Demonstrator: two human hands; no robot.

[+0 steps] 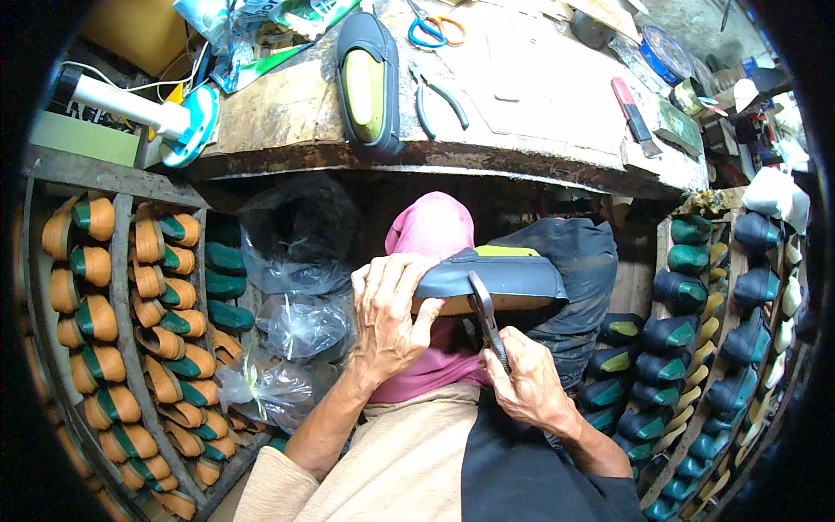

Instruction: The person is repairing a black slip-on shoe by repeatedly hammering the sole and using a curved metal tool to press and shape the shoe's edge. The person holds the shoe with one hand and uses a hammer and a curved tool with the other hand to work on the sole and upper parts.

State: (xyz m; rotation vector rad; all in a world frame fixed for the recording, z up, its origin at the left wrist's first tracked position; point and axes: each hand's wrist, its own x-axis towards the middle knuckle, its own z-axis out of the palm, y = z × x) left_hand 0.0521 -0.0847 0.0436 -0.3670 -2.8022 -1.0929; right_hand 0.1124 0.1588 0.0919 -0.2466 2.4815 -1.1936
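Observation:
A dark navy shoe (491, 278) lies on its side over my lap, its tan underside edge toward me and a yellow-green patch along its far top. My left hand (391, 317) is closed round one end of it, thumb below and fingers over the top. My right hand (526, 378) is wrapped round the handles of dark metal pincers (487, 317). Their head rests against the side of the shoe, near its lower edge; whether the jaws grip it I cannot tell. Pink cloth (430, 226) covers my knee beneath the shoe.
On the worktable (296, 100) ahead are another navy shoe (365, 87), pliers (435, 100), scissors (439, 32) and a red cutter knife (633, 113). Racks of orange shoes (100, 317) stand left, racks of dark shoes (674, 361) right. Clear plastic bags (304, 326) sit beside my left arm.

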